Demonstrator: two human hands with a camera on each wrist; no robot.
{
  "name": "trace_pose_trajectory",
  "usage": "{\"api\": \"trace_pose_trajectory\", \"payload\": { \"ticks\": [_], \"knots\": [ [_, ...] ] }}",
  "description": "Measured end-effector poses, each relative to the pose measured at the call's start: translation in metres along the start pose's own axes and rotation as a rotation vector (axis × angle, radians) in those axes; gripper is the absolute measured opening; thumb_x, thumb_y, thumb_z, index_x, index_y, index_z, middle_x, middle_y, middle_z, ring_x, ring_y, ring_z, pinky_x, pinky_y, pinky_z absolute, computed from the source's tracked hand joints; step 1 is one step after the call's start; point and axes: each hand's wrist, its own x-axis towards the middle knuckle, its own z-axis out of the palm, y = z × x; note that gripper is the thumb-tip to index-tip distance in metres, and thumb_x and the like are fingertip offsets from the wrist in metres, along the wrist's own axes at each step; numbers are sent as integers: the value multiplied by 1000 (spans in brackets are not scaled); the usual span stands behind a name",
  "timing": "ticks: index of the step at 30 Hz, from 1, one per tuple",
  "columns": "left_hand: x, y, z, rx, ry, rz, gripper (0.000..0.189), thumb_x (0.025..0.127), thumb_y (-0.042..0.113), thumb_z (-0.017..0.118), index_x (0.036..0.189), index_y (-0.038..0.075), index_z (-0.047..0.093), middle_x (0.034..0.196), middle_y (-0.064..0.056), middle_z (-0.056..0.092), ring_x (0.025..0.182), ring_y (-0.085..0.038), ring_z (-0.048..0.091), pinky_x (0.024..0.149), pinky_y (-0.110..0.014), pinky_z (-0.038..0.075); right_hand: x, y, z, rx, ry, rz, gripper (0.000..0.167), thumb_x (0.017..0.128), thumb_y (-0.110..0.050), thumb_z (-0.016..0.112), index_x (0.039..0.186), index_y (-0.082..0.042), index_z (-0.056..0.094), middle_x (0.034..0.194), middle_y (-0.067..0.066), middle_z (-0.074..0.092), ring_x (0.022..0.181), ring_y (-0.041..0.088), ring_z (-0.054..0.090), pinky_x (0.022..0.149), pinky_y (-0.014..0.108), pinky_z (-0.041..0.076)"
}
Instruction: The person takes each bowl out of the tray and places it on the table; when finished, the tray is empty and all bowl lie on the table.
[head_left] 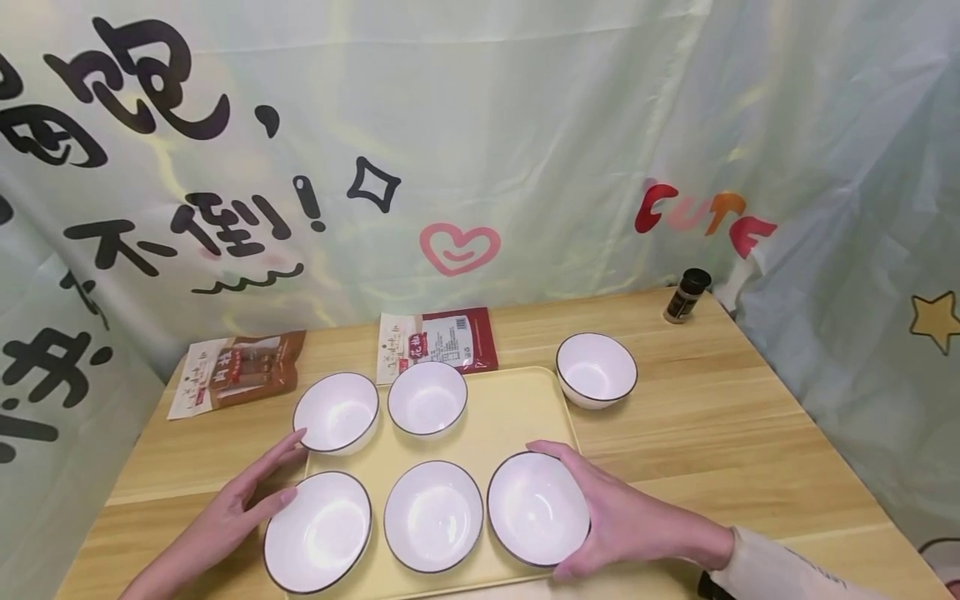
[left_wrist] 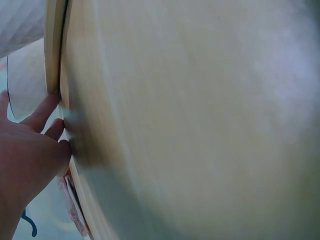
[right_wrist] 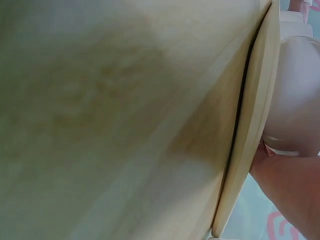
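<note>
Several white bowls with thin dark rims stand on a pale yellow tray. My right hand holds the front right bowl from its outer side, fingers at the far rim and thumb at the near rim. My left hand is at the tray's left side with fingers spread. Its fingertips reach the rim of the back left bowl, and its thumb is at the rim of the front left bowl. Between the front bowls sits a middle bowl; behind it is another bowl.
A separate bowl stands beyond the tray's back right corner. Two spice packets lie at the back: a brown packet on the left and a red packet behind the tray. A black-capped shaker stands far right, before a printed curtain.
</note>
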Motion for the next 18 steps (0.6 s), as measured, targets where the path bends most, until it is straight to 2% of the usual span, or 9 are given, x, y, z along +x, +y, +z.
{"api": "trace_pose_trajectory", "payload": {
  "ticks": [10,14,18],
  "knots": [
    [1,1,-1,15,-4,-19,69,111,11,64,173,24,36,160,-19,51,141,11,43,104,-7,29,1,2,-2,6,45,-23,123,67,-33,106,165,-24,33,150,-1,52,129,21,57,106,38,49],
    [1,1,-1,9,-4,-18,69,111,10,64,173,23,36,161,-16,52,142,11,42,104,-7,28,2,2,-5,27,78,10,123,66,-31,106,165,-27,33,150,0,51,129,22,57,105,37,50],
    [0,1,-1,9,-2,-20,69,111,10,64,173,23,35,160,-7,53,141,11,42,104,-8,29,4,1,-8,55,116,41,124,65,-30,107,164,-29,32,151,3,50,127,27,58,100,38,53]
  ]
}}
